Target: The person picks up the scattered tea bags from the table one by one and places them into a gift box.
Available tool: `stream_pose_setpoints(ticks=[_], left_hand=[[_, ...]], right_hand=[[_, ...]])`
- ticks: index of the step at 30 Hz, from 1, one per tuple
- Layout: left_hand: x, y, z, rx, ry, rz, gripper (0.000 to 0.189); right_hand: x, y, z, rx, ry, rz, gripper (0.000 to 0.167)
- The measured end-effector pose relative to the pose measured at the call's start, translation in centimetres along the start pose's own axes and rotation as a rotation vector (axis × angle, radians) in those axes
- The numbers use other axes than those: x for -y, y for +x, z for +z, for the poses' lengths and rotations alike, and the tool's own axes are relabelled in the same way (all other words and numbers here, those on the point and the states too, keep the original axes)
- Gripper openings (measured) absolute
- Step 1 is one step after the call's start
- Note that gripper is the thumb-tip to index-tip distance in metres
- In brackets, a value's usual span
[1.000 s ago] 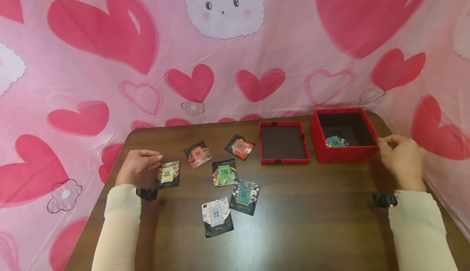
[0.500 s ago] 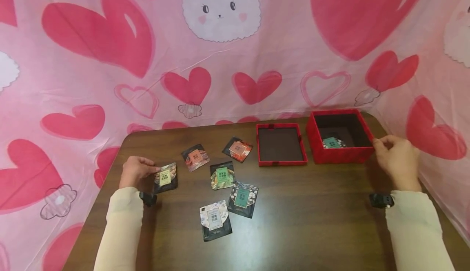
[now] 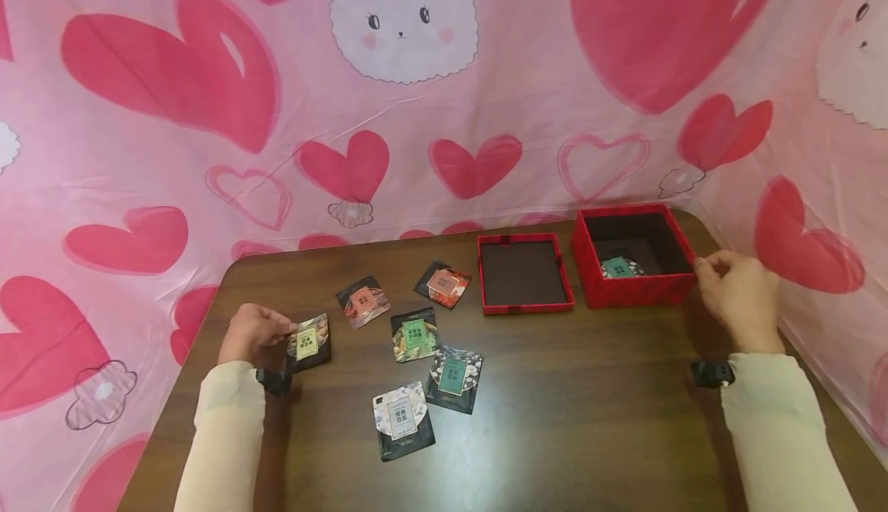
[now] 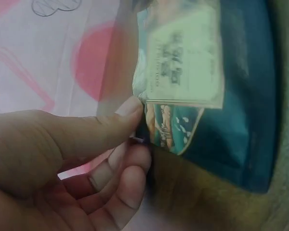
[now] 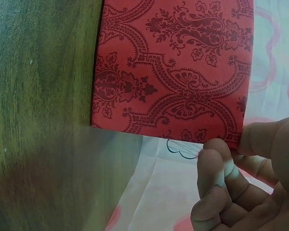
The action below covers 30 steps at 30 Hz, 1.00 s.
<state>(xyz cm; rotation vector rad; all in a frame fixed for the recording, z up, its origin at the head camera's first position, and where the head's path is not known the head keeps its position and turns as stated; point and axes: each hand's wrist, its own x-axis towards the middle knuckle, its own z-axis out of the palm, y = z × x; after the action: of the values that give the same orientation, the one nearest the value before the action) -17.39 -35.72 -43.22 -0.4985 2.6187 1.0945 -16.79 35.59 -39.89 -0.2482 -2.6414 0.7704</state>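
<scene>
A small curtained-off corner, though which kind of room holds it cannot be told: creased pink cloth (image 3: pixel 541 72), printed with red hearts (image 3: pixel 479 166) and a white animal face (image 3: pixel 405 22), spans the upper frame and both sides, enclosing a brown wood-grain worktop (image 3: pixel 576 404) across the lower middle.

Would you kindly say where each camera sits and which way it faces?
Head: on the head, facing forward and down at the table; left hand, right hand and sleeves show.
Left wrist: worn there, facing the yellow-labelled packet; left hand shows.
Right wrist: worn there, facing the red box; right hand shows.
Head and left wrist share the packet.
</scene>
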Motion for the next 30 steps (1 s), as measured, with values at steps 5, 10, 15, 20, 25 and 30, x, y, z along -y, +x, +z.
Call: stream_pose_setpoints(ticks=[5,10,15,20,25,30], left_hand=[[-0.2,-0.3,0.0,0.030,-0.037,0.045,0.025],[-0.3,-0.3,-0.1,0.061,-0.043,0.044,0.016],[-0.2,-0.3,-0.4,0.092,-0.049,0.066,0.014],[0.1,-0.5,-0.8,0.178,-0.177,0.084,0.015],[0.2,-0.9,-1.4,0.214,-0.280,0.071,0.016],[-0.9,-1.7,-2.8,0.232,-0.334,0.111,0.021]], right_hand=[[0.0,0.1,0.0,-0.013,0.009,0.000,0.032],[0.1,0.0,-0.1,-0.013,0.007,-0.002,0.032],[0.2,-0.1,-0.1,-0.006,0.008,0.001,0.032],[0.1,-0.1,-0.1,-0.006,0.014,0.007,0.032],[0.1,-0.1,-0.1,-0.004,0.018,0.005,0.032],[0.0,-0.2,-0.1,0.005,0.016,0.002,0.031]])
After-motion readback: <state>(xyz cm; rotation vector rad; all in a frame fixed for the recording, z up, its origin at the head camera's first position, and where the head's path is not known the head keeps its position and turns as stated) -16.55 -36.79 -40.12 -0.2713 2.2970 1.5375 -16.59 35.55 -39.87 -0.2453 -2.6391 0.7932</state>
